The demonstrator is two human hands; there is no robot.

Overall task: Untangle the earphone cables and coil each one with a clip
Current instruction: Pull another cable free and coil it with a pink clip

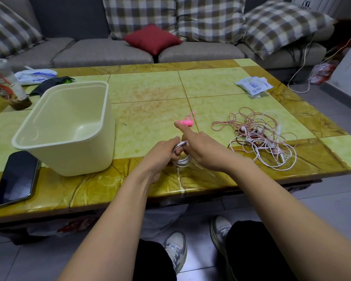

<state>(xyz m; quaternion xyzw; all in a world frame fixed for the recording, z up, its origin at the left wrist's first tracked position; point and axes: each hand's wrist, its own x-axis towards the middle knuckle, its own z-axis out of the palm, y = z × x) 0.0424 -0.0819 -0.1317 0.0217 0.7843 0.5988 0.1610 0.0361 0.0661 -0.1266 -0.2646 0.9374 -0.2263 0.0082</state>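
Observation:
My left hand [162, 153] grips a coiled white earphone cable [183, 160] just above the table's near edge. My right hand [199, 147] is beside it, its lower fingers at the coil and its index finger stretched forward. The fingertip touches a small pink clip [187, 121] lying on the table. To the right lies a tangled heap of white and pink earphone cables [259, 136].
An empty cream plastic bin [67, 126] stands on the left of the tiled table [150, 92]. A black phone [16, 179] lies at the near left edge. A drink cup [6, 84] and bags sit far left; a tissue pack [253, 86] far right.

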